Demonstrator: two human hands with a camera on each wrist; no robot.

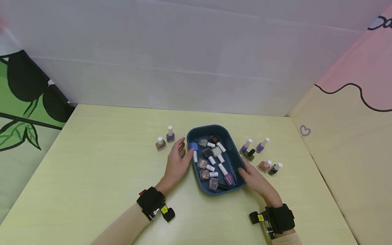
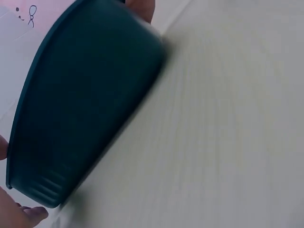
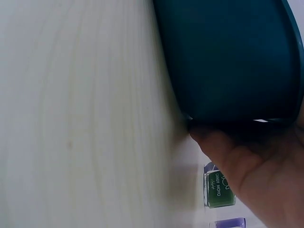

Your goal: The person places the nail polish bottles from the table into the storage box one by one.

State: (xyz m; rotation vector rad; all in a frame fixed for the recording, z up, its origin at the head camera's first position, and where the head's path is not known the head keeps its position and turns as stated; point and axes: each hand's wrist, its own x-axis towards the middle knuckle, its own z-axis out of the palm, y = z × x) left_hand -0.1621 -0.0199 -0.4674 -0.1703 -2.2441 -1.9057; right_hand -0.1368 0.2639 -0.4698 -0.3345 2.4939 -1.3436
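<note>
A dark blue-green tray holds several small nail polish bottles lying on their sides, with glittery, blue, dark and purple polish. My left hand is at the tray's left side, its thumb at the rim and its fingers loosely extended beside the wall. In the left wrist view, those fingertips are right by the tray's lower corner. My right hand grips the tray's right side, thumb over the rim and fingers outside. The right wrist view shows that hand's fingers against the lower wall.
Left of the tray, a brown nail polish and a purple one stand upright. To its right are several more, among them a green bottle and a pinkish-brown bottle. A pale wall borders the table's back edge.
</note>
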